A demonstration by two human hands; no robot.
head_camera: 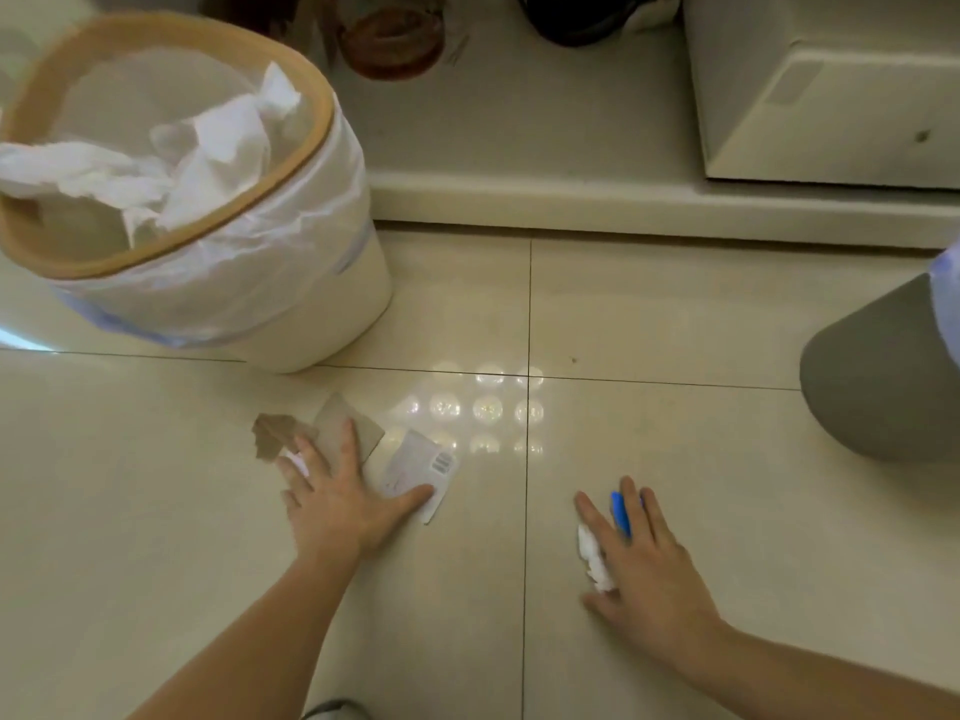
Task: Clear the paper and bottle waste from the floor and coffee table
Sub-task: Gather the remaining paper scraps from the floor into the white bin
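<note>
Both hands lie flat with straight fingers on the tiled floor (675,314): left hand (337,504) presses three paper scraps (415,467), right hand (644,569) covers one white crumpled tissue (592,556) and one blue stick-like piece (620,511). Its long axis points away from the person. One white lined bin (291,283) holding crumpled paper stands just beyond the scraps.

Barcode label on white paper scrap (420,467); print illegible.

head view | steep downward, forward | close over floor (649,314)
</note>
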